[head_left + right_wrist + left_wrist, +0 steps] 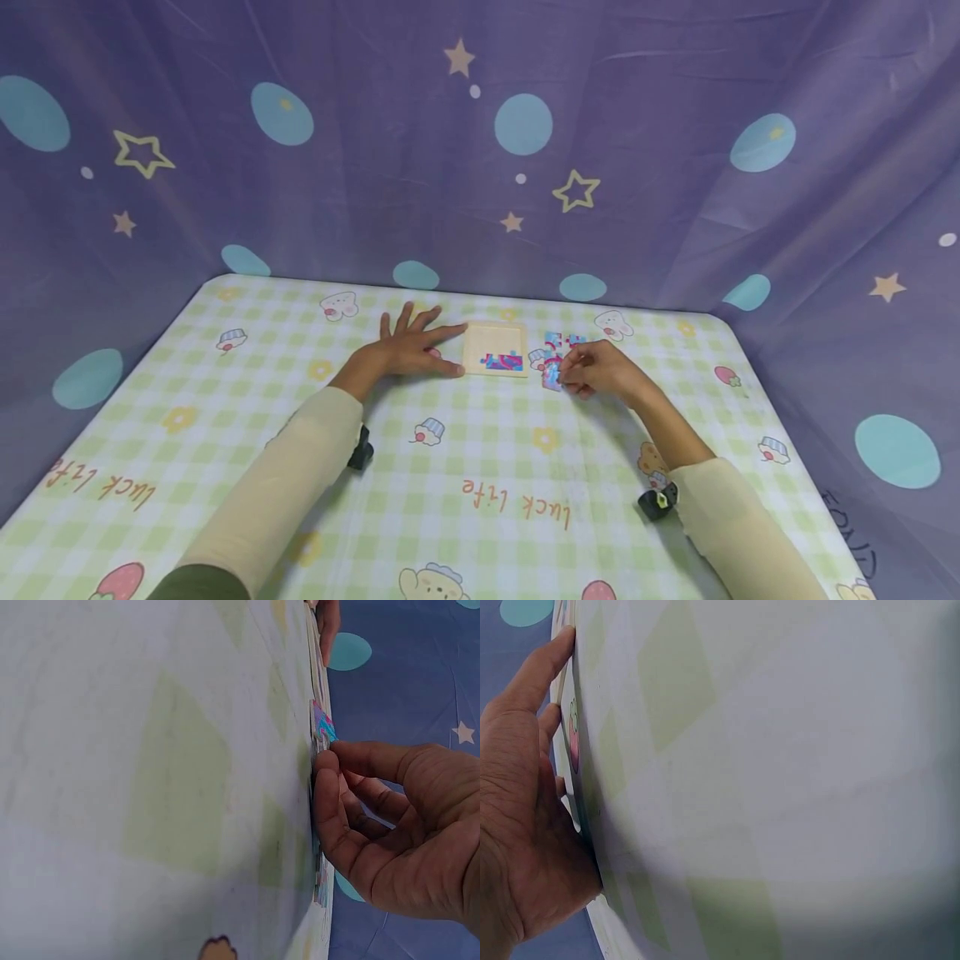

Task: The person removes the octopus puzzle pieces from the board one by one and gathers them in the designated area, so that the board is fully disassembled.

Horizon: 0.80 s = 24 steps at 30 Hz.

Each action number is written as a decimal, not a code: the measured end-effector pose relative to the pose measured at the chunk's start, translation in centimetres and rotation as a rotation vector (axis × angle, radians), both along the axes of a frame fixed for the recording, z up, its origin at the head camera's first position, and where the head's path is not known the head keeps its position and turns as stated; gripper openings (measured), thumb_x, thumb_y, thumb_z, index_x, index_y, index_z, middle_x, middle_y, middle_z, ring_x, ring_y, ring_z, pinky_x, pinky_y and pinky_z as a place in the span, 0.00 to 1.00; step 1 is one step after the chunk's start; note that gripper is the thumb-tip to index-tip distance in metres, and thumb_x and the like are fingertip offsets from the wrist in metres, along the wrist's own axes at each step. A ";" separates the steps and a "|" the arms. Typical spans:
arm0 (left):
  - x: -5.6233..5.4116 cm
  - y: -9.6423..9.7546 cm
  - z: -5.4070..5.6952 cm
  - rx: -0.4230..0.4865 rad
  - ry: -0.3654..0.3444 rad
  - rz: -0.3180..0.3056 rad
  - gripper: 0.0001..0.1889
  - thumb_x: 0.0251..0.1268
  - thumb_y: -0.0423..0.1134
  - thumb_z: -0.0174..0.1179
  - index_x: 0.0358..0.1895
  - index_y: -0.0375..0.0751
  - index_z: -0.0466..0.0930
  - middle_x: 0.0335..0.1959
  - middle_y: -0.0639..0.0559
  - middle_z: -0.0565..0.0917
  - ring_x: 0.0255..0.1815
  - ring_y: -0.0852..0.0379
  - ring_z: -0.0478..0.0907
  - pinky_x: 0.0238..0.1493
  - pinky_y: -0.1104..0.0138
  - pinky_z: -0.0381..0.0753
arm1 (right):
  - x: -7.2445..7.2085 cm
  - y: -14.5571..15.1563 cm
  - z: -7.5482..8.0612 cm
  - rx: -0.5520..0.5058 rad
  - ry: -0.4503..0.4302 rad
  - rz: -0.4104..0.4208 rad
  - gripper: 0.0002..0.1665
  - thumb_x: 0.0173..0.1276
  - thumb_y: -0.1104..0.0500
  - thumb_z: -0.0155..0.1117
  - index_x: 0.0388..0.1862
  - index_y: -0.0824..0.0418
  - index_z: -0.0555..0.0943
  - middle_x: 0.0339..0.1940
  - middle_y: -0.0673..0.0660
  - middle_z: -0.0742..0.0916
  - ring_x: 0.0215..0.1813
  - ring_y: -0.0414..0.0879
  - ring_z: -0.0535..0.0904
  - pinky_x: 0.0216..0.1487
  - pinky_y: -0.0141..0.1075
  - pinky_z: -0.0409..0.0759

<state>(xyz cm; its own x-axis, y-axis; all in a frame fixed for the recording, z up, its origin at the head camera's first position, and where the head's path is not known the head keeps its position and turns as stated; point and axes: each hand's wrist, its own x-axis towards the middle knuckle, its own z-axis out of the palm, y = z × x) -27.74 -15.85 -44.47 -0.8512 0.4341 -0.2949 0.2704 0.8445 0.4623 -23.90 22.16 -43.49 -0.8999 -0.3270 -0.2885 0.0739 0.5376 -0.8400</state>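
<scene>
A shallow square wooden puzzle tray lies on the table, with joined pink and blue puzzle pieces in its lower right corner. My left hand is spread flat at the tray's left side, its thumb and index fingertips touching the rim. To the right of the tray, my right hand pinches a pink and blue puzzle piece between thumb and fingertips. In the right wrist view the piece shows just past the fingertips, close over the tabletop. Loose puzzle pieces lie just beyond it, partly hidden by the hand.
A green and white checked cloth with printed cupcakes and flowers covers the table. Behind its far edge hangs a purple curtain with stars and blue dots. Each wrist carries a small black camera near the cloth.
</scene>
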 end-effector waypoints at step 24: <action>-0.5 -0.1 -0.5 -0.001 -0.002 0.004 0.53 0.67 0.82 0.63 0.92 0.78 0.53 0.99 0.50 0.34 0.95 0.31 0.12 0.84 0.25 0.11 | -0.8 -2.8 0.6 -0.052 0.060 0.003 0.08 0.82 0.65 0.70 0.53 0.70 0.88 0.45 0.65 0.94 0.39 0.47 0.92 0.46 0.40 0.95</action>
<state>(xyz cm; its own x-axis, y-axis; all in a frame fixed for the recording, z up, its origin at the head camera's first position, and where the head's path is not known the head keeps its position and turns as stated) -28.22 -15.98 -44.94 -0.8523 0.4304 -0.2974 0.2662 0.8462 0.4617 -24.65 19.39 -42.93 -0.9141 -0.3426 -0.2167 0.0212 0.4933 -0.8696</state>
